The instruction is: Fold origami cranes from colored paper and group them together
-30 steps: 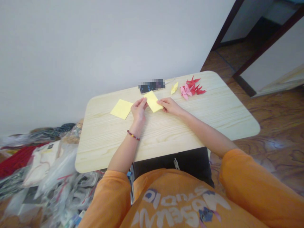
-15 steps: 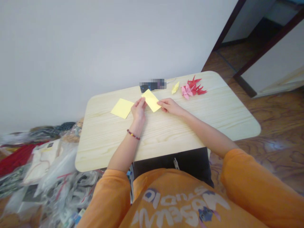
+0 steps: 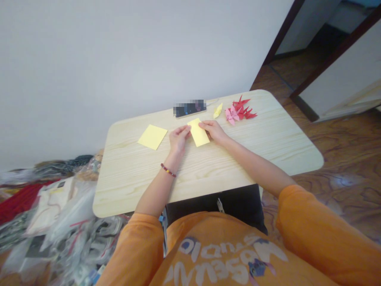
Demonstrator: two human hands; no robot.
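A folded yellow paper (image 3: 199, 134), rectangular in shape, is held between my two hands above the table. My left hand (image 3: 179, 139) pinches its left edge near the top. On the opposite side, my right hand (image 3: 214, 130) grips the upper right edge with thumb and fingers. To the left of my left hand lies a flat square of yellow paper (image 3: 152, 137). Beyond my right hand rests a small folded yellow paper piece (image 3: 218, 111), next to a pink origami piece (image 3: 232, 114) and several red origami pieces (image 3: 244, 107).
The wooden table (image 3: 133, 178) has rounded corners and stands against a white wall (image 3: 119, 59). A phone (image 3: 190, 109), partly blurred out, leans at its back edge. Bagged clothes (image 3: 68, 214) are piled at the left. A doorway (image 3: 312, 39) opens at the right.
The folded yellow paper has turned more upright and shifted right and slightly nearer me. My right hand has moved up along its edge, and the phone is now less covered.
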